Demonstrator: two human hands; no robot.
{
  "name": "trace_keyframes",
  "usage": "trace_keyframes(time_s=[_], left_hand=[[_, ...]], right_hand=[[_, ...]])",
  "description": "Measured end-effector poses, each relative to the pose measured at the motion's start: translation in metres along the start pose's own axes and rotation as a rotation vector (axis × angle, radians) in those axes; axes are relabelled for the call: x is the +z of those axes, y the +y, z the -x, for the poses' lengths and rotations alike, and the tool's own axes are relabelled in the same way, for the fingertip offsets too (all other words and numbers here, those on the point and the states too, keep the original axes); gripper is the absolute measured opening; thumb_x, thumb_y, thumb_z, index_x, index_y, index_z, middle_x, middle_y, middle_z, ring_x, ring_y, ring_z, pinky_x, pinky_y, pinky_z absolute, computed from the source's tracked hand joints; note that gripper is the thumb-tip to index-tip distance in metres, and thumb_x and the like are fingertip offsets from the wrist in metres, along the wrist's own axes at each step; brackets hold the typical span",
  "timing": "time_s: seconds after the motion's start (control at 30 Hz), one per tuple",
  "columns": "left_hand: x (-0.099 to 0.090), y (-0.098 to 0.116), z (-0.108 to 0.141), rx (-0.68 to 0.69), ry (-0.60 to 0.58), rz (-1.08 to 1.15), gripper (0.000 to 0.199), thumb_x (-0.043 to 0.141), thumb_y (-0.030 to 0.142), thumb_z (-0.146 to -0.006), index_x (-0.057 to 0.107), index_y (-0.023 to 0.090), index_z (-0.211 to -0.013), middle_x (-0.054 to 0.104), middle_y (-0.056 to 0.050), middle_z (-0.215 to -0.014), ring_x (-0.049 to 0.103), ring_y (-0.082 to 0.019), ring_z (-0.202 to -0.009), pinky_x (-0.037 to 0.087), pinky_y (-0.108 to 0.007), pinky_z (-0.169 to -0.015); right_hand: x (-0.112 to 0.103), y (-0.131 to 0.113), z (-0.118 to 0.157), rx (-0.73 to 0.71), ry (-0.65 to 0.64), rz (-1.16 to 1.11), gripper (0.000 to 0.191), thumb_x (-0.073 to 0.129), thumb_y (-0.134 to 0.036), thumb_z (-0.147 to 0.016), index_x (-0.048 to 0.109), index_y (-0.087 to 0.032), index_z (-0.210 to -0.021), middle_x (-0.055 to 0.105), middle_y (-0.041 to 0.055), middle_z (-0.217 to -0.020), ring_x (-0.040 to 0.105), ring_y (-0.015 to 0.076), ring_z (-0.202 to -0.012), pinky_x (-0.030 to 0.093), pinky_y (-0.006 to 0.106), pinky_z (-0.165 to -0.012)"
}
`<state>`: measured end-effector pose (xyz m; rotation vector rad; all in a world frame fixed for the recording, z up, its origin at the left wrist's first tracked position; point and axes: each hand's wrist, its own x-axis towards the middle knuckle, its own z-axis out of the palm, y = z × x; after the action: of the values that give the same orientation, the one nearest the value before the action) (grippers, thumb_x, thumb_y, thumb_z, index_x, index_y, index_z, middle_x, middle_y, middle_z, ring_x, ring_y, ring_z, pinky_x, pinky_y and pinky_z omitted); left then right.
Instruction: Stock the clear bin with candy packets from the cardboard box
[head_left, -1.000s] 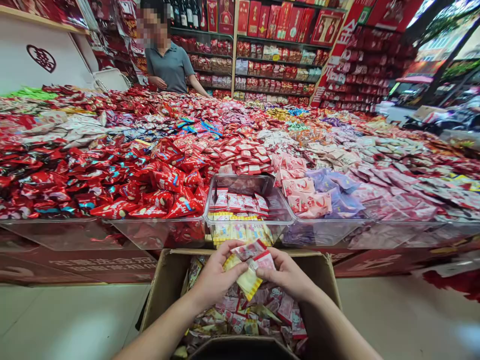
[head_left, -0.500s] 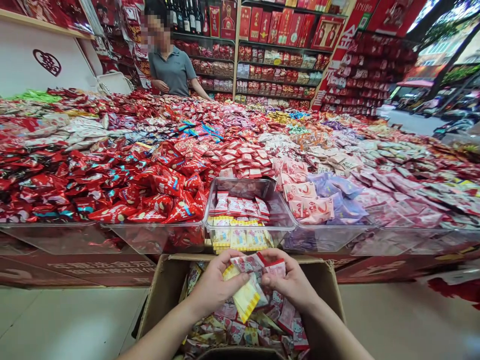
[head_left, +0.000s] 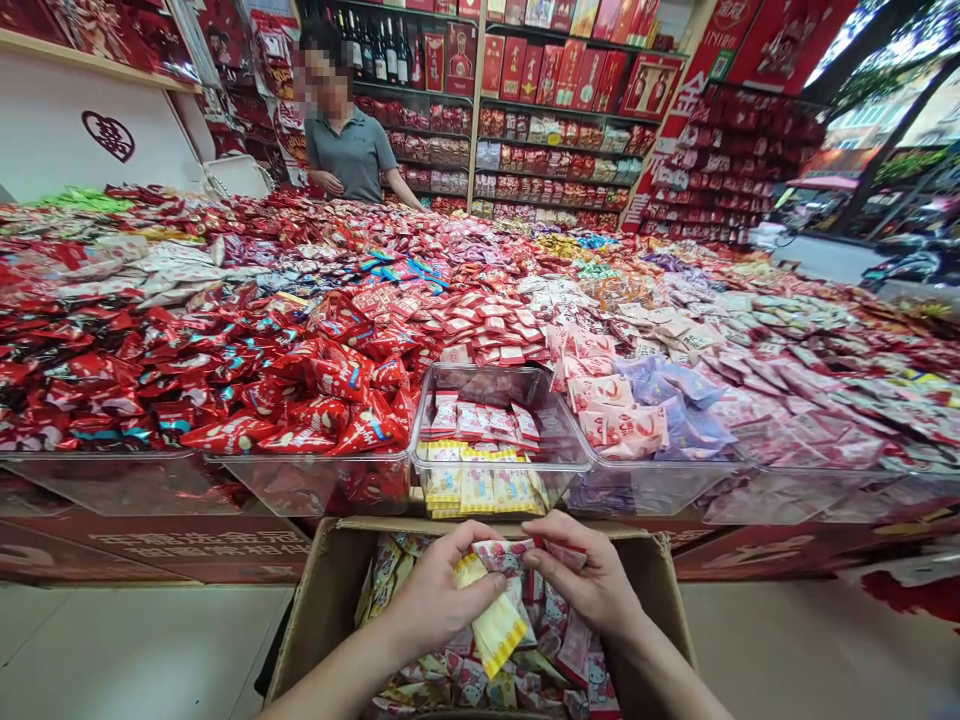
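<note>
My left hand (head_left: 450, 585) is closed on small candy packets, a yellow one (head_left: 496, 632) hanging down and a pink-and-white one (head_left: 501, 553) above it. My right hand (head_left: 589, 578) pinches at the pink packets from the other side, with a red-edged packet (head_left: 566, 554) partly hidden in its fingers. Both hands are over an open cardboard box (head_left: 322, 610) of loose yellow and pink packets (head_left: 472, 682). Just beyond stands a clear plastic bin (head_left: 559, 440), with yellow packets (head_left: 480, 490) in front and pink-and-white packets (head_left: 487, 420) behind.
Heaps of red packets (head_left: 345, 380) lie left of the bin, pink (head_left: 615, 410) and purple packets (head_left: 682, 400) right of it. A person (head_left: 352, 150) in a grey shirt stands behind the display. Shelves (head_left: 555, 130) of red boxes line the back. Tiled floor (head_left: 142, 640) shows at left.
The whole view has shifted slightly down as the head tilts. My right fingers have shifted on the pink packets, and the red-edged packet is now more covered. My left hand keeps its hold.
</note>
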<state>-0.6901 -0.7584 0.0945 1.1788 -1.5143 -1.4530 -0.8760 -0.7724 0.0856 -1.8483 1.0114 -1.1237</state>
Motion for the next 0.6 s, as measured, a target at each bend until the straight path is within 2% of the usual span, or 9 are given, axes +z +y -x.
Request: trace_keyframes(time_s=[0.03,0.1,0.23,0.3,0.4,0.47,0.6], left_hand=[[0.000,0.000,0.000,0.001,0.005,0.005,0.021,0.059,0.022,-0.069,0.055,0.017,-0.089,0.060,-0.001,-0.082,0.054,-0.017,-0.079,0.043,-0.026,-0.072],[0.000,-0.002,-0.001,-0.006,0.007,0.053,0.024,0.060,0.023,-0.069,0.054,0.017,-0.091,0.061,-0.001,-0.084,0.055,-0.018,-0.081,0.043,-0.026,-0.074],[0.000,-0.008,-0.002,-0.021,0.035,0.201,0.035,0.065,0.027,-0.066,0.052,0.017,-0.097,0.062,-0.004,-0.096,0.055,-0.020,-0.090,0.043,-0.029,-0.081],[-0.001,-0.011,-0.002,-0.029,0.057,0.236,0.039,0.066,0.028,-0.066,0.052,0.018,-0.100,0.061,-0.005,-0.101,0.055,-0.021,-0.095,0.042,-0.030,-0.084],[-0.001,-0.011,-0.001,-0.016,0.067,0.255,0.039,0.066,0.027,-0.067,0.052,0.019,-0.102,0.060,-0.005,-0.102,0.054,-0.020,-0.096,0.041,-0.029,-0.084],[-0.001,-0.009,-0.001,0.003,0.076,0.238,0.036,0.065,0.026,-0.067,0.053,0.019,-0.100,0.061,-0.003,-0.094,0.054,-0.018,-0.091,0.041,-0.028,-0.082],[-0.002,-0.006,-0.001,0.024,0.097,0.122,0.022,0.062,0.025,-0.070,0.057,0.016,-0.089,0.057,-0.001,-0.077,0.052,-0.015,-0.078,0.041,-0.026,-0.076]], right_hand=[[-0.001,-0.001,0.000,-0.005,-0.021,0.058,0.010,0.057,-0.026,-0.076,0.059,-0.018,-0.080,0.055,0.0015,-0.067,0.051,0.0119,-0.062,0.042,0.023,-0.057],[-0.003,-0.002,-0.001,0.031,-0.048,0.118,0.011,0.055,-0.027,-0.077,0.056,-0.017,-0.072,0.052,0.0005,-0.063,0.049,0.0107,-0.058,0.040,0.022,-0.054],[-0.005,-0.004,-0.002,0.101,-0.019,0.072,0.019,0.053,-0.028,-0.078,0.054,-0.017,-0.093,0.059,0.0044,-0.084,0.055,0.0133,-0.075,0.044,0.023,-0.067],[-0.007,-0.005,-0.003,0.127,-0.082,0.082,0.018,0.053,-0.028,-0.077,0.056,-0.017,-0.091,0.061,0.0042,-0.084,0.056,0.0135,-0.075,0.044,0.023,-0.068],[-0.013,-0.011,-0.004,0.179,-0.159,0.096,0.015,0.055,-0.029,-0.076,0.058,-0.016,-0.082,0.061,0.0021,-0.074,0.056,0.0119,-0.065,0.044,0.021,-0.061],[-0.018,-0.019,-0.007,0.170,-0.100,0.077,0.015,0.057,-0.029,-0.075,0.059,-0.016,-0.081,0.062,0.0025,-0.075,0.056,0.0122,-0.067,0.045,0.021,-0.062],[-0.027,-0.042,-0.035,0.215,0.143,-0.059,0.022,0.060,-0.033,-0.071,0.060,-0.014,-0.083,0.062,0.0038,-0.072,0.055,0.0122,-0.061,0.046,0.023,-0.057]])
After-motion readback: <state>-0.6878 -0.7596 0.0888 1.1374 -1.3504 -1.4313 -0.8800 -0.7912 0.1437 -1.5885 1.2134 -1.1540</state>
